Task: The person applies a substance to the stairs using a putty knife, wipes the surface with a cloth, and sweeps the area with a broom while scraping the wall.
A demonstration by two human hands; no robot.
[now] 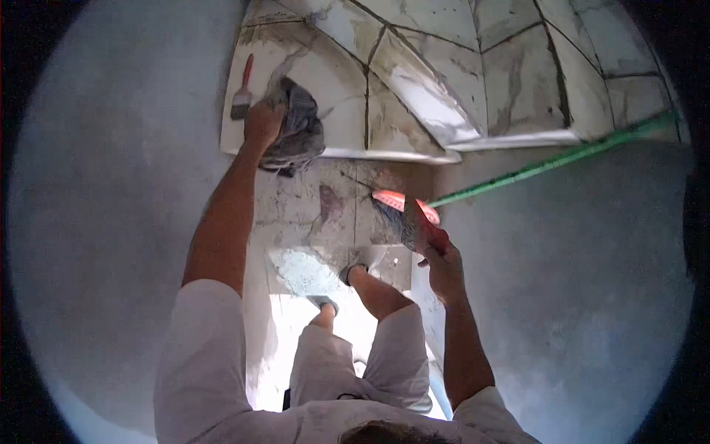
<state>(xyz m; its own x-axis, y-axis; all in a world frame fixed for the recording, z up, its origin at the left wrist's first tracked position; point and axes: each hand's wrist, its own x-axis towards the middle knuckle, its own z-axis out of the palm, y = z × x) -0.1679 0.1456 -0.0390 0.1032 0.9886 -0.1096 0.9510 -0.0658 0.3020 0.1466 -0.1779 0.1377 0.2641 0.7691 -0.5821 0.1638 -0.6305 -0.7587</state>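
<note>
The left hand (266, 122) has its grip clenched on a crumpled dark-grey bundle (302, 118), at the edge of the white, grey-veined tiles (340, 81); a flat red-handled brush (242, 92) lies on them just beside that hand. The right hand (445, 268) grasps a red-handled tool (414, 222) with a flat greyish head, near a long green pole (547, 163) slanting across the grey wall (562, 281)

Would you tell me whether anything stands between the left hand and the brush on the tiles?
Nothing visible does: the brush lies right beside the left hand; the dark bundle is on the opposite side.
</note>
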